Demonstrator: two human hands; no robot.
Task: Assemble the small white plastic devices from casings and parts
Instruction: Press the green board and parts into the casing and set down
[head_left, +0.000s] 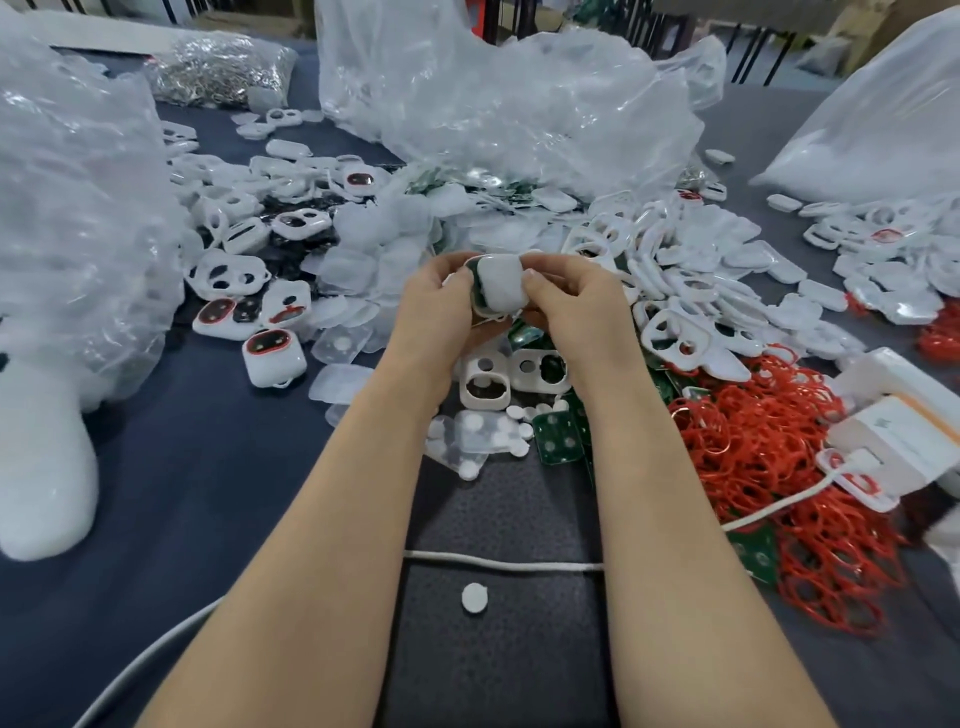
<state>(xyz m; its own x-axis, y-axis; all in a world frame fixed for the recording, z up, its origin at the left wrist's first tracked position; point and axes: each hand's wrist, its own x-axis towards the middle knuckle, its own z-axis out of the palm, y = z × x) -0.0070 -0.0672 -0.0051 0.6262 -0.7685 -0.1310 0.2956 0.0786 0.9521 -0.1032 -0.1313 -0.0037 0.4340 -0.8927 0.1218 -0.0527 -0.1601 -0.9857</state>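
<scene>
Head: casing (498, 283) between left hand (441, 306) and right hand (576, 306) (both pinching).

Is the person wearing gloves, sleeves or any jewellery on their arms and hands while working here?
No. The left hand and the right hand are bare, without gloves. The left forearm and the right forearm are uncovered as far as the picture reaches; no sleeve edge shows. No watch, bracelet or ring is visible.
</scene>
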